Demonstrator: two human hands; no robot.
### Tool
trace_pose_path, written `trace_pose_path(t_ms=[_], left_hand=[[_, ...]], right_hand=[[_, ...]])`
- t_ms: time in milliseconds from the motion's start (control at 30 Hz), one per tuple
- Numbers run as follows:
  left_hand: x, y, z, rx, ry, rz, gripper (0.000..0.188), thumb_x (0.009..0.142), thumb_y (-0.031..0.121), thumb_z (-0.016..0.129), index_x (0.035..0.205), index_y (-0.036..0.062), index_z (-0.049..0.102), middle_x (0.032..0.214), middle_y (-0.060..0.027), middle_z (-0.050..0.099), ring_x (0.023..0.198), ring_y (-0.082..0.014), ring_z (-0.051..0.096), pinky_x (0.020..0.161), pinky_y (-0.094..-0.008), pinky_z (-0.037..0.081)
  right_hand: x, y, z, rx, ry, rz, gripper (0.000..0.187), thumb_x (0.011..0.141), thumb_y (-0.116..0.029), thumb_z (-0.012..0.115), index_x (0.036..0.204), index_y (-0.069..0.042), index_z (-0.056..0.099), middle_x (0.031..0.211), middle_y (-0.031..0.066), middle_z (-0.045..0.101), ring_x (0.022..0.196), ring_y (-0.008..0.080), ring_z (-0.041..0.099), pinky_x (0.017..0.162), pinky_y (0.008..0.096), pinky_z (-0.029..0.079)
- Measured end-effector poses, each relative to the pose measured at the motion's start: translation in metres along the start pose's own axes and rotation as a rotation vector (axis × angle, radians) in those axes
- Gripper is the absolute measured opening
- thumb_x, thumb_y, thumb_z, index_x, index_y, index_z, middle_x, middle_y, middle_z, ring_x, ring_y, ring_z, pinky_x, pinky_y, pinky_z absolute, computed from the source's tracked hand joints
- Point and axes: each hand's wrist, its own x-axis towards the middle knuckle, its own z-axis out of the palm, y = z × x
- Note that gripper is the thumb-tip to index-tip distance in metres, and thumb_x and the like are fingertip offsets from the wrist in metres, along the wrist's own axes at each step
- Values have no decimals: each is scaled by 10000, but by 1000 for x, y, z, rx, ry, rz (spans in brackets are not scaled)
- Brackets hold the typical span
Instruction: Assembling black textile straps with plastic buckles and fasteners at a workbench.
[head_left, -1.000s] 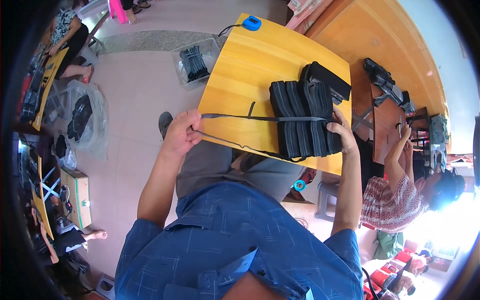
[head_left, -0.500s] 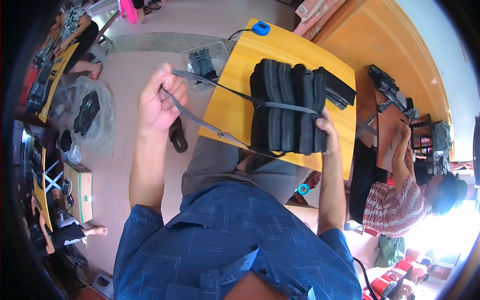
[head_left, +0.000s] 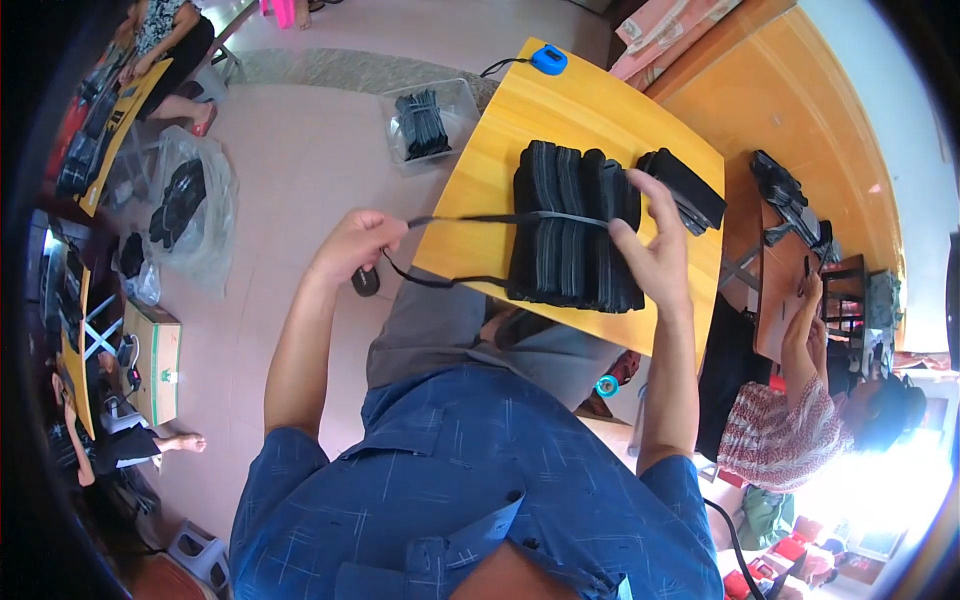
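Observation:
A bundle of folded black and dark grey cloth pieces stands on the yellow wooden table in front of me. Around its middle runs a dark grey strap, whose loop stretches off the left side. My left hand is closed on that loop, left of the table edge. At the bundle's right side is my right hand, thumb and fingers apart. Its thumb tip is close to the strap; whether it touches cannot be made out.
A smaller black stack and a blue tape measure lie on the table. Beyond its left edge, a clear plastic bin holds dark strips. To the right sits a person in a patterned top at a brown table.
My left hand has come down and turned, and the strap loop hangs slacker. My right hand has let go of the bundle's right side and spread its fingers. The view has shifted slightly.

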Motion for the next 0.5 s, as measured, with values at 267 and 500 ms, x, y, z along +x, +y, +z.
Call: trace_pose_path(t_ms=[267, 500], left_hand=[[0, 6, 30, 874, 190, 176, 445, 870, 418, 789, 1096, 36, 749, 727, -106, 676, 647, -214, 636, 610, -357, 484], [29, 49, 128, 741, 99, 612, 387, 857, 398, 820, 1007, 46, 757, 618, -69, 586, 550, -159, 551, 564, -358, 442]], right_hand=[[28, -41, 43, -500, -260, -353, 189, 833, -218, 767, 935, -75, 698, 864, 110, 677, 852, 314, 684, 756, 444, 493], [28, -40, 48, -527, -365, -252, 201, 848, -253, 767, 871, -86, 657, 837, 99, 676, 819, 304, 687, 765, 447, 470]])
